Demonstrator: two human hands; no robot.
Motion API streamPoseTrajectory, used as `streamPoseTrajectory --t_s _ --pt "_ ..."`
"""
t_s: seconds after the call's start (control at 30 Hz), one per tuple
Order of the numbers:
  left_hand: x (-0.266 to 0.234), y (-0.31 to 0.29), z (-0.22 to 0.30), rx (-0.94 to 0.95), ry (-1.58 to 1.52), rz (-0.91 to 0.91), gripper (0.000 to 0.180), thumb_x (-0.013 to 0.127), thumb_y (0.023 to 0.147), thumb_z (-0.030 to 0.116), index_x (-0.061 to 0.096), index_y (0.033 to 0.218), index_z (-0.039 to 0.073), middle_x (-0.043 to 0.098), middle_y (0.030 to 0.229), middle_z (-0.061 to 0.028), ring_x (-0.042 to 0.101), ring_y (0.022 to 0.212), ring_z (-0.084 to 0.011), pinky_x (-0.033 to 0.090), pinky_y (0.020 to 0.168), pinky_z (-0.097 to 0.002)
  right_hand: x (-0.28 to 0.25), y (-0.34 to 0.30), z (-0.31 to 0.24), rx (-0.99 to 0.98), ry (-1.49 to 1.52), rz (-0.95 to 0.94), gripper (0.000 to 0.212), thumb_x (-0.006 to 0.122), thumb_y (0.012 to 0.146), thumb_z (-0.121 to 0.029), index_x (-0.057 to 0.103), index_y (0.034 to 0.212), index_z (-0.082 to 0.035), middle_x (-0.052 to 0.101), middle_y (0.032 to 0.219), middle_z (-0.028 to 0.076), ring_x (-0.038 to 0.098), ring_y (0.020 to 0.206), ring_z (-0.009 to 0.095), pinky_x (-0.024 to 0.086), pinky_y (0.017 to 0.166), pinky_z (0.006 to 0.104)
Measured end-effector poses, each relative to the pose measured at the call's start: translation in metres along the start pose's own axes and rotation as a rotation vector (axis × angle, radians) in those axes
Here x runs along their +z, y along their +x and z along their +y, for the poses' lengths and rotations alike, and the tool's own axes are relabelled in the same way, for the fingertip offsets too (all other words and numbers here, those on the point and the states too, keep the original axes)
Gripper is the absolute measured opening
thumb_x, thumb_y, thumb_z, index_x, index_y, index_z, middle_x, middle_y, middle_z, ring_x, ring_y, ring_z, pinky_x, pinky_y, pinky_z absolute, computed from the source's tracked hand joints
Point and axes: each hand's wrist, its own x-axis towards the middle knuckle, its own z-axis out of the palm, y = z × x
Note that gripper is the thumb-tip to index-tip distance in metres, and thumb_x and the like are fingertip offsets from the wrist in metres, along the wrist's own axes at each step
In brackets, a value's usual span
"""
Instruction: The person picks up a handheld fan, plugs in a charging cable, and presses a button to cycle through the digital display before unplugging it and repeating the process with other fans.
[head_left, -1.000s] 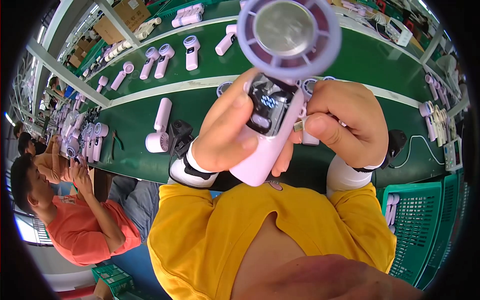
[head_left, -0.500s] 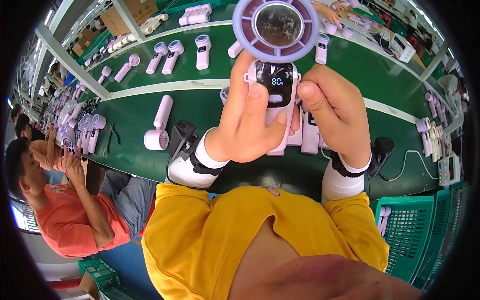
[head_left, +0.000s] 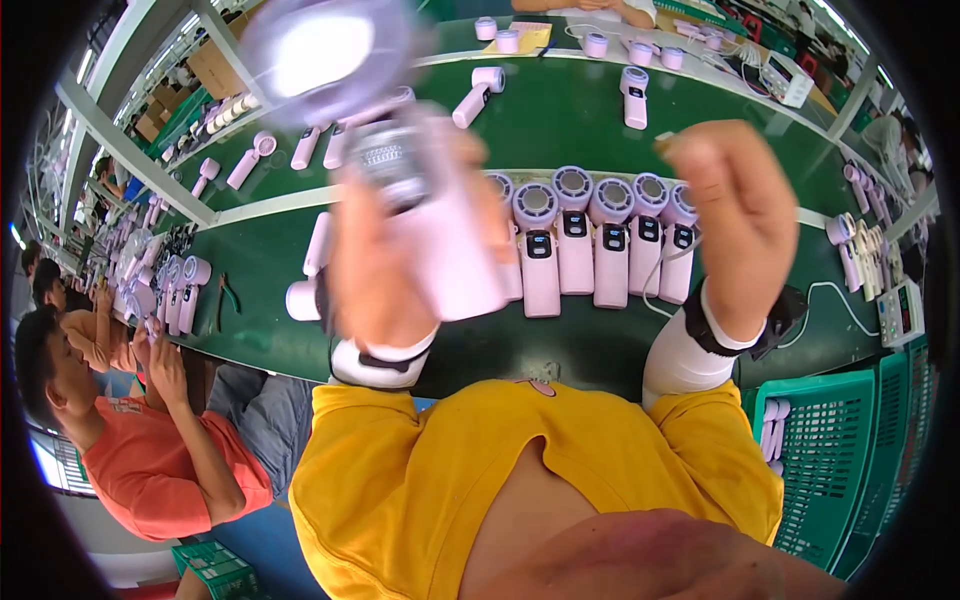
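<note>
My left hand [head_left: 372,265] is wrapped round a pale pink handheld fan [head_left: 452,245], smeared by motion and tilted, its round lilac head at the upper left. A bright glare covers the middle of that head, and the dark display panel below it is too blurred to read. My right hand [head_left: 745,205] is raised away from the fan, over the right end of a row. Its fingers are drawn together at the tips; whether something small is between them cannot be made out. Beneath and between my hands lies the row of several pink handheld fans [head_left: 541,272], some with lit displays.
Another fan [head_left: 634,98] lies on the green table [head_left: 560,110] beyond the white divider. Green-handled pliers [head_left: 229,292] lie at left, near a seated co-worker [head_left: 150,440]. A white cable [head_left: 655,275] crosses the row's right end. Green crates [head_left: 815,470] stand at lower right.
My left hand has carried the fan left and tilted it, uncovering the row behind. My right hand has left the fan's side and moved right.
</note>
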Motion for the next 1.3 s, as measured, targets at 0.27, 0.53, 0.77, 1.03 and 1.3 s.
streamPoseTrajectory --t_s 0.27,0.53,0.77,1.03,1.3 --pt "0.035 -0.036 0.033 0.416 0.387 0.169 0.044 0.058 0.077 0.016 0.034 0.113 0.008 0.054 0.082 -0.0166 0.053 0.065 -0.0251 0.046 0.059 -0.0379 -0.015 -0.003 0.001 0.028 0.224 0.551 0.019 0.048 0.085 -0.012 0.055 0.086 0.006 0.053 0.070 0.003 0.032 0.052 0.005 0.023 0.049 0.0182" --pt "-0.005 0.012 0.004 0.067 0.719 0.170 0.036 0.040 0.080 0.003 0.031 0.115 0.004 0.052 0.090 -0.0141 0.054 0.067 -0.0210 0.048 0.056 -0.0300 -0.036 -0.004 0.001 -0.035 0.178 0.733 0.024 0.044 0.087 -0.013 0.054 0.086 0.008 0.043 0.060 0.002 0.029 0.051 0.006 0.021 0.048 0.0211" --pt "-0.017 0.031 -0.048 -0.152 0.317 0.000 0.043 0.035 0.082 0.007 0.024 0.123 0.001 0.050 0.092 -0.0145 0.053 0.063 -0.0177 0.046 0.053 -0.0284 -0.092 -0.017 0.014 -0.195 0.180 0.575 0.030 0.038 0.089 -0.019 0.054 0.089 0.006 0.049 0.066 0.006 0.031 0.049 0.006 0.022 0.042 0.0199" --pt "-0.011 0.020 -0.074 -0.103 0.364 -0.181 0.043 0.041 0.082 0.016 0.024 0.117 -0.002 0.048 0.094 -0.0178 0.052 0.064 -0.0186 0.044 0.055 -0.0296 -0.088 -0.005 0.032 -0.464 -0.103 0.591 0.027 0.046 0.088 -0.019 0.051 0.097 0.006 0.046 0.074 0.006 0.026 0.045 0.003 0.019 0.038 0.0143" --pt "-0.008 0.015 -0.079 -0.019 0.402 -0.181 0.044 0.041 0.080 0.013 0.024 0.118 -0.001 0.048 0.094 -0.0172 0.052 0.064 -0.0182 0.044 0.056 -0.0298 -0.069 -0.002 0.013 -0.243 0.204 0.574 0.027 0.045 0.088 -0.023 0.049 0.092 0.003 0.051 0.077 0.011 0.025 0.041 0.003 0.020 0.037 0.0139"
